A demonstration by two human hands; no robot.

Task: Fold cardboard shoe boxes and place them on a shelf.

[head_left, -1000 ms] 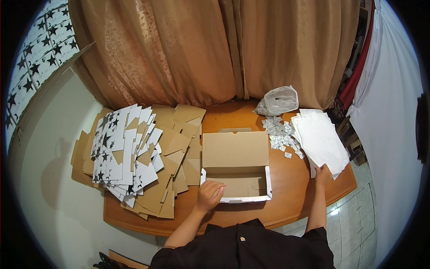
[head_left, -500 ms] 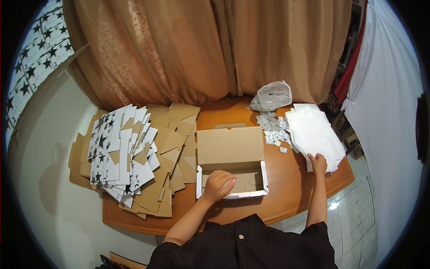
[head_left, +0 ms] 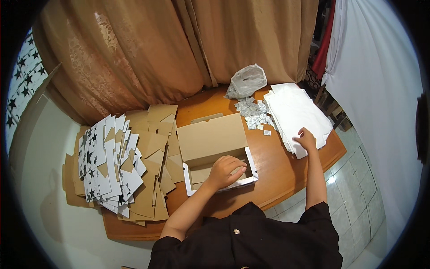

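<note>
A small cardboard box (head_left: 212,139), brown inside with white outer sides, stands with its lid raised in front of me. Over its front part is my left hand (head_left: 227,171), with its fingers curled inward. Whatever those fingers may hold is hidden. On the right, my right hand (head_left: 305,140) rests at the near end of a stack of thin white sheets (head_left: 299,107). Its thumb and forefinger are apart on the top sheet, and nothing shows gripped between them.
Flat box blanks (head_left: 150,148), some white with black stars (head_left: 101,163), are piled at the left of the wooden table (head_left: 268,186). Several small silvery packets (head_left: 255,117) lie behind the box on the right, beside a clear plastic bag (head_left: 246,81). A brown curtain (head_left: 134,49) hangs behind.
The whole view has turned, moving the table's things leftward in the picture. My right thumb and forefinger have spread apart on the stack. My left hand stays over the box.
</note>
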